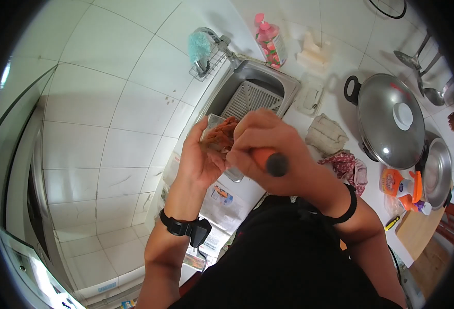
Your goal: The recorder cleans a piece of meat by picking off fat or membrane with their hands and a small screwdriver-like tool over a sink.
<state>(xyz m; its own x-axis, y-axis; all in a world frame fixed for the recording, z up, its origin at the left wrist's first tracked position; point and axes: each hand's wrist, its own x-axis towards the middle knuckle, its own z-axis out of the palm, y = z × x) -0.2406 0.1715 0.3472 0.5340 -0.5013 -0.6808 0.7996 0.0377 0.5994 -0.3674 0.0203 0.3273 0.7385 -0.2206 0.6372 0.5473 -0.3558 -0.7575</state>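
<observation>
My left hand cups a small clear container from the left and below, over the near end of the sink. Reddish-orange strips lie heaped in it; I cannot tell what they are. Closed just to the right, my right hand grips a tool by its orange handle, whose black butt end points up toward me. The fingers hide the tool's working end, so its kind does not show. Both hands almost meet at the container's right side.
Behind the hands is a metal sink with a slotted drain tray and tap. A pink pump bottle stands beyond. Rightward are a grey cloth, a lidded wok and a yellow cutter. Newspaper lies nearer.
</observation>
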